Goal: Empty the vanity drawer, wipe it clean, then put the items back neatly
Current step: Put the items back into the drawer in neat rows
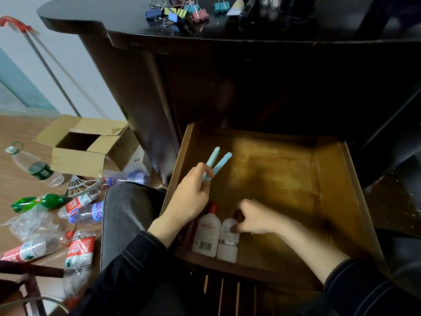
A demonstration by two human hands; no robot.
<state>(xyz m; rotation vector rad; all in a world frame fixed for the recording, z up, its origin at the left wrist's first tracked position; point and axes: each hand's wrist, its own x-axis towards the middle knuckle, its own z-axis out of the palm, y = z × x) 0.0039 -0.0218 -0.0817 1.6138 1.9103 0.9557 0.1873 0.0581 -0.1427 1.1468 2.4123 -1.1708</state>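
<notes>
The wooden vanity drawer [330, 179] is pulled out below the dark vanity top. My left hand [191, 197] is over the drawer's left side, shut on two light blue sticks [218, 163] that point up and away. My right hand [255, 217] rests at the drawer's near left corner with its fingers on a small white bottle [227, 245]. Beside that one stands a larger white bottle with a red cap [207, 233]. A dark reddish item lies left of it, mostly hidden by my left wrist. Most of the drawer floor is bare wood.
Several coloured binder clips [180, 12] and dark tubes [268, 5] lie on the vanity top [91, 17]. On the floor to the left are an open cardboard box [86, 147] and several empty plastic bottles [79, 249]. My knee [127, 206] is beside the drawer.
</notes>
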